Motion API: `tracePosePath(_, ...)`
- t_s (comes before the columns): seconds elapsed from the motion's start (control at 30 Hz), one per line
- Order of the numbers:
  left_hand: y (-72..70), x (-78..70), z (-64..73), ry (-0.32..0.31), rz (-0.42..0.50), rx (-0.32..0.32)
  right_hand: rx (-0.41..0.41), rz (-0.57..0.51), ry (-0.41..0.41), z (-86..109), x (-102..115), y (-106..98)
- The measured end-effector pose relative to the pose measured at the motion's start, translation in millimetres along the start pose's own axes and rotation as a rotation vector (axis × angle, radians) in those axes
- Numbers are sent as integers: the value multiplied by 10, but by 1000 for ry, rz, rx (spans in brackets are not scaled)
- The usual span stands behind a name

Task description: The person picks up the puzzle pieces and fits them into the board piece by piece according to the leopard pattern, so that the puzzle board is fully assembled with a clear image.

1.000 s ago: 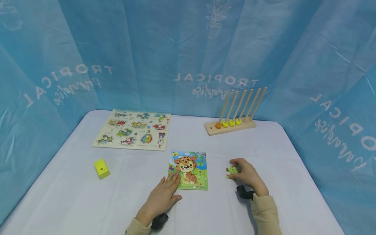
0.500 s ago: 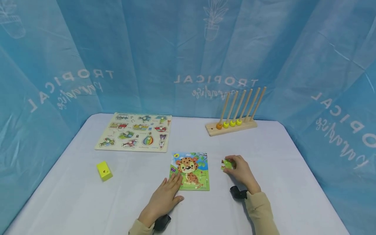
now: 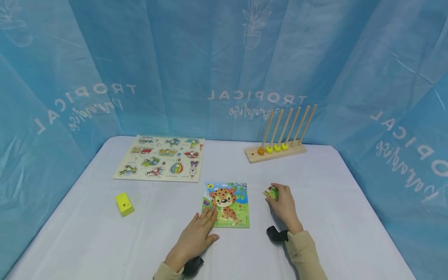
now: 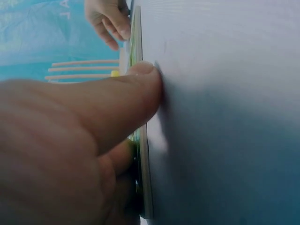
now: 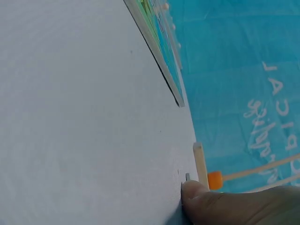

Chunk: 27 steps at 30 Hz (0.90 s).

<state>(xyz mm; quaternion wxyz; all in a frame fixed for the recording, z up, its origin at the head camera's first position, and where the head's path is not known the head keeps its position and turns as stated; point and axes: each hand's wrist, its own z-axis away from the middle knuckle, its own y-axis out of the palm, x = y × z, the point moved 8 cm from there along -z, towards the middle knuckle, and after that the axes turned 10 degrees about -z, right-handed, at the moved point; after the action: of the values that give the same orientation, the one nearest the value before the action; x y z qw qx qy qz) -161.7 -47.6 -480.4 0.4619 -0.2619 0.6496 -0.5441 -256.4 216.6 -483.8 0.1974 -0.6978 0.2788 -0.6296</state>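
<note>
A square jigsaw puzzle (image 3: 229,198) showing a cartoon leopard lies flat on the white table. My left hand (image 3: 196,235) rests on its lower left corner with straight fingers, the thumb spread to the side. In the left wrist view that thumb (image 4: 117,101) passes in front of the puzzle's edge. To the right of the puzzle, my right hand (image 3: 283,204) pinches a small green puzzle piece (image 3: 268,193) between thumb and fingers, partly covered by them. The right wrist view shows only the thumb (image 5: 234,206) and a thin edge of the piece (image 5: 188,176).
At the back left lies a peg puzzle board (image 3: 168,155) with vehicle pictures. A wooden bead rack (image 3: 259,156) with upright rods, one orange bead and several yellow ones stands at the back right. Left of the puzzle sits a yellow block (image 3: 124,204). Blue curtains (image 3: 182,70) surround the table.
My right hand has moved left toward the puzzle, and the piece in its fingers has turned. The left hand stays on the puzzle. The head view has shifted slightly.
</note>
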Motion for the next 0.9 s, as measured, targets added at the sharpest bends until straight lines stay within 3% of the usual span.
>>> tracePosePath(0.37,31,8,-13,-4,-13,-7,-20,-24,70,6,-84,25)
tracePosePath(0.6,20,12,-3,-9,-12,-5,24,-75,-10,8,31,92)
tracePosePath(0.73,38,24,-15,-9,-23,-5,91,-243,-40,30,162,179)
tracePosePath(0.9,40,29,-18,-11,-31,-13,176,-484,0,70,309,264)
